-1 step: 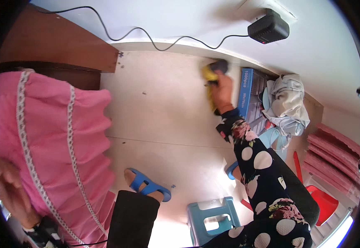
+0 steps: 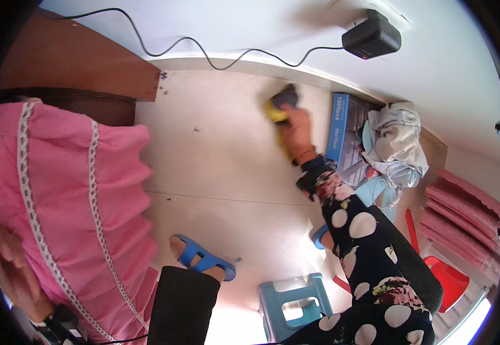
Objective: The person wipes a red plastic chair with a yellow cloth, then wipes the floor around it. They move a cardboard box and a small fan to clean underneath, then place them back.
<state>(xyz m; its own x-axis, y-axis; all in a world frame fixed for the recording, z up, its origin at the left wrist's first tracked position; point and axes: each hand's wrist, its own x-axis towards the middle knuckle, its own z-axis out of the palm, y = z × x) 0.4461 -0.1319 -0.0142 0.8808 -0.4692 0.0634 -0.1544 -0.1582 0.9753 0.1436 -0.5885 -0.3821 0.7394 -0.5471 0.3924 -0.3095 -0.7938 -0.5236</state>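
Note:
My right hand (image 2: pixel 297 133) reaches down to the pale floor (image 2: pixel 215 155) and is closed round a bunched yellow and dark grey cloth (image 2: pixel 279 106). Motion smears the cloth, so its exact shape is unclear. Its dark end lies toward the wall, and a yellow part trails beside my wrist. Far to the left, my left hand (image 2: pixel 15 273) rests on the pink ruffled bedcover (image 2: pixel 60 172) with its fingers stretched out and nothing visible in them. Part of that hand runs into the dark rim of the picture.
To the right stand a blue box (image 2: pixel 340 129), crumpled pale fabric (image 2: pixel 396 135), folded pink padding (image 2: pixel 462 213) and a red dustpan (image 2: pixel 448 282). A blue-green stool (image 2: pixel 273 305) is near my legs. Small bits (image 2: pixel 197 130) dot the floor. A black adapter (image 2: pixel 372 37) hangs on the wall.
My right hand has swept a little to the left across the floor with the cloth. My left hand stays on the bedcover; the whole view has shifted slightly.

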